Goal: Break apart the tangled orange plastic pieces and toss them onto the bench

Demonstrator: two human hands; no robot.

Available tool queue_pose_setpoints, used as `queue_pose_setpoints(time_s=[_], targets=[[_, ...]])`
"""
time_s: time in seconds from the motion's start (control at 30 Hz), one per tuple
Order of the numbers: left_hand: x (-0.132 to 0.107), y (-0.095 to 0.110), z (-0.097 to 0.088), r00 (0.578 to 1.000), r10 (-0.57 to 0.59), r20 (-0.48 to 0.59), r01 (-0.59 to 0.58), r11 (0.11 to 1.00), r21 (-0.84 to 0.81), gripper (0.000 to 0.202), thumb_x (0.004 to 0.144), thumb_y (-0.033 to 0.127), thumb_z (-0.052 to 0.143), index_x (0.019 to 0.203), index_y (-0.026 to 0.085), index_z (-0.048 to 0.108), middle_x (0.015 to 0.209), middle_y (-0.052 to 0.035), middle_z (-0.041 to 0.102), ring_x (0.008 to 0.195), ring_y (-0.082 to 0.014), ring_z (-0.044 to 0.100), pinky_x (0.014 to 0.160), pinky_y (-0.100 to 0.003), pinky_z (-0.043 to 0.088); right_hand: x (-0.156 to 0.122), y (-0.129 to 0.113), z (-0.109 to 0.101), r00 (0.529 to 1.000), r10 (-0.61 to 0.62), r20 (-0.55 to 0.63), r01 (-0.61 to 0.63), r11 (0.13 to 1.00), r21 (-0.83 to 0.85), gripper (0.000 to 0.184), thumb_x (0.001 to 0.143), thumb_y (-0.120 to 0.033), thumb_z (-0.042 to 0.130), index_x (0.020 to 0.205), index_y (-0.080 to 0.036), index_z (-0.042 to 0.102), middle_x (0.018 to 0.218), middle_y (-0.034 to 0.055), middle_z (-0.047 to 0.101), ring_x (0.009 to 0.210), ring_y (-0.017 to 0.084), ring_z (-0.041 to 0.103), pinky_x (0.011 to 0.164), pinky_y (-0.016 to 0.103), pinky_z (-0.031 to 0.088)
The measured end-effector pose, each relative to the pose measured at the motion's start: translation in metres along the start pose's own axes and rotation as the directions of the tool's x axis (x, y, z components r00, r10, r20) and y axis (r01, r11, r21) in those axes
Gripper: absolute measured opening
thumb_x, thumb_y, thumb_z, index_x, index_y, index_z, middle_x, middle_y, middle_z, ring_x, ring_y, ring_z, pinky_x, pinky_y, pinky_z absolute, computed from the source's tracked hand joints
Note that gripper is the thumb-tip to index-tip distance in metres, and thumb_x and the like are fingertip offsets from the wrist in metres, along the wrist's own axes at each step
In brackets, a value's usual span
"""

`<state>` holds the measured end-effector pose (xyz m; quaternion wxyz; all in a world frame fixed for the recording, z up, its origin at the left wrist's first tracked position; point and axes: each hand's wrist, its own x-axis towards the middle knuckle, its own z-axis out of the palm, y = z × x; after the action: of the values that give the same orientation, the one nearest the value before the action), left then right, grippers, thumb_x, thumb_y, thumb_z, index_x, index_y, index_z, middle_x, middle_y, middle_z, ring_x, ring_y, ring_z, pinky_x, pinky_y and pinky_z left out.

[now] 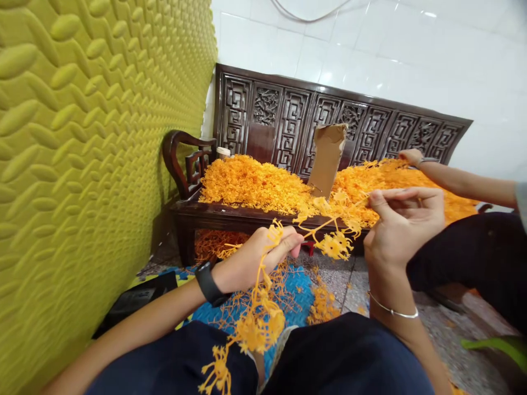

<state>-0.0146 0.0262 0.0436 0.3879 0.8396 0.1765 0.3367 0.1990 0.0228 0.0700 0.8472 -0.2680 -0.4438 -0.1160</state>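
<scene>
My left hand (pixel 258 259) is closed on a bunch of orange plastic flower sprigs (pixel 259 321) that hangs down over my lap. My right hand (pixel 401 219) pinches the thin stem of another orange sprig (pixel 335 241), which stretches between both hands. A black watch sits on my left wrist and a thin silver bangle on my right. Behind my hands, a big heap of the same orange sprigs (pixel 255 184) covers the seat of a dark carved wooden bench (pixel 288 118).
Another person's hand (pixel 411 157) reaches into the heap at the right; their dark-clothed leg sits beside me. A torn cardboard piece (pixel 327 156) stands in the heap. A yellow embossed wall (pixel 82 164) is close on the left. Sprigs lie on a blue mat (pixel 296 291).
</scene>
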Motion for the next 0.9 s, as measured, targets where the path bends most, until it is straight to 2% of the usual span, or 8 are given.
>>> queue_pose_setpoints(time_s=[0.1, 0.27, 0.4, 0.53, 0.67, 0.77, 0.9], targets=[[0.003, 0.000, 0.006, 1.000, -0.023, 0.008, 0.023, 1.000, -0.014, 0.034, 0.094, 0.037, 0.032, 0.069, 0.019, 0.045, 0.056, 0.0060, 0.033, 0.051, -0.0091, 0.032, 0.049, -0.022, 0.029, 0.001, 0.005, 0.000, 0.999, -0.032, -0.013, 0.032, 0.998, -0.054, 0.034, 0.066, -0.010, 0.071, 0.073, -0.021, 0.040, 0.064, -0.0068, 0.048, 0.057, 0.008, 0.052, 0.059, 0.024, 0.047], [0.006, 0.004, 0.010, 1.000, -0.030, -0.007, 0.030, 0.999, -0.034, 0.034, 0.094, 0.039, 0.032, 0.069, 0.019, 0.044, 0.053, 0.0068, 0.029, 0.049, -0.0091, 0.029, 0.046, -0.022, 0.027, -0.001, 0.002, 0.003, 0.975, -0.220, 0.021, 0.219, 0.950, -0.221, 0.029, 0.074, -0.015, 0.065, 0.078, -0.023, 0.037, 0.070, -0.0042, 0.041, 0.061, 0.010, 0.049, 0.063, 0.027, 0.045], [0.002, 0.007, 0.005, 1.000, -0.006, -0.011, 0.007, 1.000, 0.018, 0.033, 0.093, 0.035, 0.032, 0.067, 0.019, 0.045, 0.054, 0.0063, 0.030, 0.050, -0.0092, 0.031, 0.047, -0.022, 0.027, -0.004, 0.005, -0.004, 0.942, -0.294, 0.160, 0.331, 0.890, -0.315, 0.023, 0.079, -0.022, 0.060, 0.085, -0.023, 0.038, 0.075, -0.0019, 0.044, 0.061, 0.012, 0.048, 0.060, 0.030, 0.042], [-0.003, 0.006, -0.002, 1.000, -0.025, -0.010, 0.026, 0.999, 0.041, 0.035, 0.093, 0.035, 0.033, 0.065, 0.018, 0.046, 0.055, 0.0060, 0.032, 0.051, -0.0090, 0.031, 0.047, -0.021, 0.027, -0.004, 0.018, -0.016, 0.862, -0.353, 0.365, 0.471, 0.823, -0.318, 0.019, 0.082, -0.019, 0.054, 0.086, -0.023, 0.036, 0.071, -0.0037, 0.042, 0.056, 0.009, 0.042, 0.054, 0.027, 0.036], [-0.005, 0.001, -0.005, 0.999, -0.049, -0.004, 0.049, 0.998, 0.036, 0.034, 0.093, 0.036, 0.033, 0.067, 0.018, 0.047, 0.055, 0.0062, 0.031, 0.050, -0.0088, 0.032, 0.048, -0.021, 0.027, -0.007, 0.034, -0.024, 0.795, -0.304, 0.525, 0.507, 0.809, -0.299, 0.020, 0.083, -0.016, 0.049, 0.079, -0.023, 0.031, 0.063, -0.0072, 0.032, 0.050, 0.008, 0.034, 0.049, 0.024, 0.029], [-0.005, -0.007, -0.007, 0.996, -0.086, 0.002, 0.086, 0.995, 0.054, 0.034, 0.092, 0.036, 0.033, 0.069, 0.018, 0.048, 0.055, 0.0063, 0.032, 0.050, -0.0092, 0.032, 0.048, -0.022, 0.027, -0.012, 0.051, -0.028, 0.771, -0.222, 0.596, 0.493, 0.801, -0.340, 0.018, 0.083, -0.020, 0.048, 0.077, -0.023, 0.031, 0.061, -0.0074, 0.028, 0.049, 0.009, 0.031, 0.049, 0.024, 0.029], [-0.004, -0.022, -0.009, 0.993, -0.117, 0.021, 0.115, 0.990, 0.077, 0.035, 0.092, 0.040, 0.033, 0.070, 0.018, 0.049, 0.055, 0.0067, 0.032, 0.051, -0.0093, 0.032, 0.050, -0.022, 0.028, -0.021, 0.073, -0.031, 0.739, -0.142, 0.658, 0.491, 0.783, -0.381, 0.016, 0.082, -0.025, 0.047, 0.073, -0.023, 0.034, 0.060, -0.0053, 0.030, 0.048, 0.011, 0.031, 0.049, 0.026, 0.031]])
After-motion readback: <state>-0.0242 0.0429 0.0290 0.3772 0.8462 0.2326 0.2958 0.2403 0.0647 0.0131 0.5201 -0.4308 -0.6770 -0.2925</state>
